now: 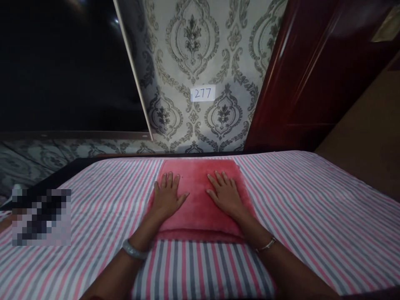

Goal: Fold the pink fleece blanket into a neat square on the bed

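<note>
Left hand (168, 196) and right hand (225, 194) lie flat, fingers spread, palms down and gripping nothing, on a folded red towel (200, 183) atop a striped bed (312, 208).

Handwritten number "277" on small white paper label (203, 93), stuck on patterned wallpaper (193, 50) above bed. Digits dark, slanted, clear to read. No other text, brand or sign legible.
</note>
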{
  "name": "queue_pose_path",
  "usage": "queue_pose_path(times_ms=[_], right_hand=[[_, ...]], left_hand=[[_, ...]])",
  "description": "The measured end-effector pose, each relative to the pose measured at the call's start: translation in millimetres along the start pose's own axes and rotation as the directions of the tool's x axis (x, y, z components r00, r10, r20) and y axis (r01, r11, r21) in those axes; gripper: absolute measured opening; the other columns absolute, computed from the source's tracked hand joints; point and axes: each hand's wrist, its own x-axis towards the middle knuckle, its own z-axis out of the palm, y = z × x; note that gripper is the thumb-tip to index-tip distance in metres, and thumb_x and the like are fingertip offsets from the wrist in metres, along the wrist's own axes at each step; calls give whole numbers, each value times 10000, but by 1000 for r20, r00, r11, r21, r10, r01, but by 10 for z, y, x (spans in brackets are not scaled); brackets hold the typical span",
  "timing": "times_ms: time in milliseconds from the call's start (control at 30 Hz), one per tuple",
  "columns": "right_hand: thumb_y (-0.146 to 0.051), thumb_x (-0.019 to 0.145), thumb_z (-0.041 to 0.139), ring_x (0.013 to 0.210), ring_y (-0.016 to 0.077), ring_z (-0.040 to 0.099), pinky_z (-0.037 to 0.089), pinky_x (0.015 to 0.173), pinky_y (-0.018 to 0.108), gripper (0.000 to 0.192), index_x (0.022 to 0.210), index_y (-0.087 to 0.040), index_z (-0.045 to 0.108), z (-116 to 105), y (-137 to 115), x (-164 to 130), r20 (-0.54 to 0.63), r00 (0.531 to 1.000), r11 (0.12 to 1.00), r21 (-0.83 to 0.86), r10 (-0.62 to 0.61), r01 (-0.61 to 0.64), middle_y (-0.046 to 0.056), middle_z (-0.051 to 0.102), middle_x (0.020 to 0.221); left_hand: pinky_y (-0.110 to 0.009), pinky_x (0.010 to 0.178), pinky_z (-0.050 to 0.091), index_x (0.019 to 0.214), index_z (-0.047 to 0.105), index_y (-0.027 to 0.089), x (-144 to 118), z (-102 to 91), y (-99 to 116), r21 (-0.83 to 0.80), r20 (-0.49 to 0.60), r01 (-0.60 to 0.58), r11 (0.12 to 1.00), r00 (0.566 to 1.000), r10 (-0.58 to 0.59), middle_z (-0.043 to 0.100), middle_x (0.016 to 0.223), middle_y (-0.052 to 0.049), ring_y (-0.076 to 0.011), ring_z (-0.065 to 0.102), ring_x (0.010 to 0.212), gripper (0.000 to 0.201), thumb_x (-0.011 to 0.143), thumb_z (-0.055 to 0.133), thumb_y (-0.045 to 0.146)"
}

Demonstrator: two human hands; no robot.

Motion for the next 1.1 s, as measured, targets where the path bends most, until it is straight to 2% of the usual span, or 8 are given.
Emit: queue_pose_path(times_ms=[167,300,467,633,833,1100], right_hand=[[-504,1004,383,1503,358,203,188,1165,601,603,1558,-271,337,-1,-3,8,-1,1000,1000,3,-9,9,109,299,1629],[-502,1007,374,1498,346,224,202,1160,591,596,1559,-279,332,15,-1,-4,-15,1000,1000,-17,-13,13,99,303,1629],[-493,1013,359,1498,339,231,216,1160,573,593,1567,-285,313,32,-8,2,-14,1000,997,-73,-4,3,93,290,1633],[-487,1016,366,1490,337,253,232,1160,544,587,1563,-279,326,48,-7,4,-23,1000,994,-110,-5,2,90,298,1631],[-478,1017,373,1490,337,249,245,1154,548,583,1564,-282,321,41,-5,-9,-30,1000,995,-103,-2,-1,78,294,1633],[-481,1017,376,1495,338,240,228,1159,558,583,1565,-292,315,-35,-33,-21,-4,1000,998,-63,9,-9,73,286,1637]], left_hand=[[-600,1156,235,1535,338,67,-3,48,-14,13,-47,23,1000,999,-22,289,1600,-257,-380,219,1505,829,938,377,640],[-586,1142,259,1509,367,10,-43,35,7,21,-69,99,995,993,-97,307,1575,-303,-428,255,1479,904,915,370,693],[-599,1119,293,1545,329,69,-68,-37,70,3,2,205,979,979,-205,264,1620,-235,-486,248,1457,952,880,375,749],[-591,1063,374,1550,315,86,-78,-70,61,-18,14,230,973,973,-230,261,1624,-225,-496,266,1440,911,903,335,728],[-470,975,466,1538,315,74,-89,-113,-29,-74,62,322,944,946,-318,315,1581,-275,-398,573,1224,779,970,297,607],[-459,965,466,1487,383,74,-101,-119,-68,-74,15,314,947,949,-314,389,1551,-238,-367,582,1210,646,996,295,485]])
